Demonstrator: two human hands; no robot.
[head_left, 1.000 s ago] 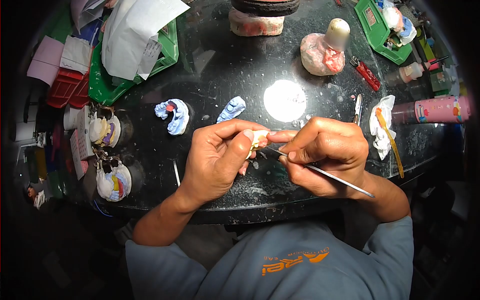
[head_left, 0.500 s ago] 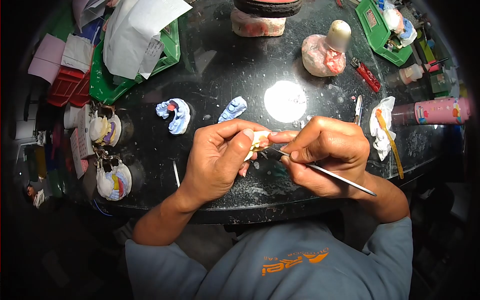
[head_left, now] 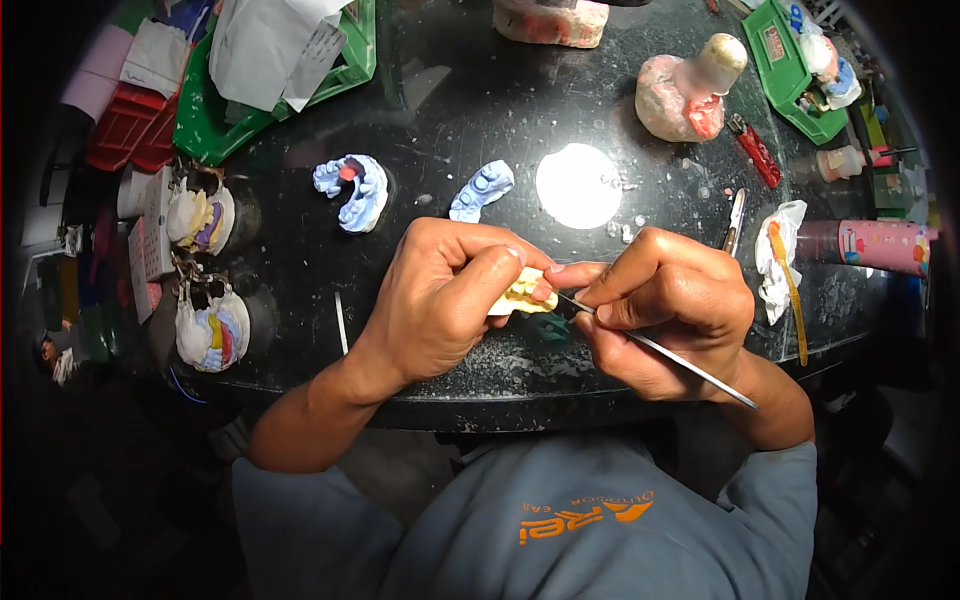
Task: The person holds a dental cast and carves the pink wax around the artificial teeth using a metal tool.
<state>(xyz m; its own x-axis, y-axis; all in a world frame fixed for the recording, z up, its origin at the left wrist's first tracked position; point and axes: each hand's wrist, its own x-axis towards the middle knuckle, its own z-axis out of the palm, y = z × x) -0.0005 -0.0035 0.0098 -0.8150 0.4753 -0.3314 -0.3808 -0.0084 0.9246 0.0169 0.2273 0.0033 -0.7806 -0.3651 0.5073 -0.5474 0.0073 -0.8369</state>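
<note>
Pinched in my left hand (head_left: 450, 290) is a small pale yellow dental model (head_left: 520, 292) with a pinkish patch on its right end. My right hand (head_left: 675, 305) grips a thin metal tool (head_left: 690, 370), whose tip reaches the right side of the model. One right fingertip lies close to the model's upper edge, near the left thumb. Beyond my hands are a small blue dental piece (head_left: 483, 190) and a blue and white arch-shaped model (head_left: 358, 192) with a red spot.
Two mounted dental models (head_left: 212, 330) stand at the left. Green bins (head_left: 215, 135) are at the back left and right. A pink-stained lump with a rounded knob (head_left: 675, 100), a red-handled item (head_left: 758, 157), a knife (head_left: 735, 222) and crumpled tissue (head_left: 775, 280) lie to the right.
The camera view has shifted somewhat. The yellow model is turned in my left hand, with more of its surface showing. The metal tool remains in my right hand, its tip still by the model.
</note>
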